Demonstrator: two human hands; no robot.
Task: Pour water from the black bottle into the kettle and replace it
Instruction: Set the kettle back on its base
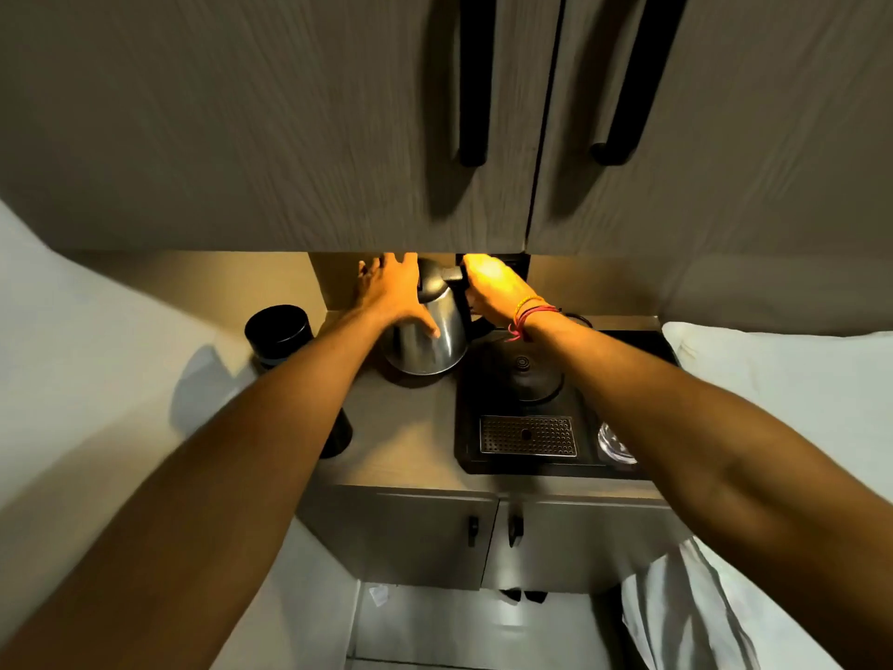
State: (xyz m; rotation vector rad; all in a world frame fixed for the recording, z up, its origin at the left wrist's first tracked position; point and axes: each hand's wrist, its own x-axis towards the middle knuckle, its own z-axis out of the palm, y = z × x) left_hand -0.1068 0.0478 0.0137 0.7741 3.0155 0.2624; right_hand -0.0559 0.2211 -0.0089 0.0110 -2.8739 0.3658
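Observation:
A steel kettle (437, 348) with a black handle stands tilted at the back of the counter, just left of a black tray. My right hand (493, 295) is closed around the kettle's handle. My left hand (394, 297) lies flat against the kettle's left side, fingers spread and thumb across the metal. The black bottle (279, 331) lies on the counter at the left, its round end toward me; its far end (338, 437) shows under my left forearm. The kettle's lid area is hidden under the upper cabinet's edge.
A black tray (471, 427) holds the round kettle base (524, 377), a metal drip grate (529, 435) and a glass (613, 447). Upper cabinet doors with black handles (473, 89) hang low overhead. A white pillow (783, 374) lies at the right, lower cabinet doors (435, 534) below.

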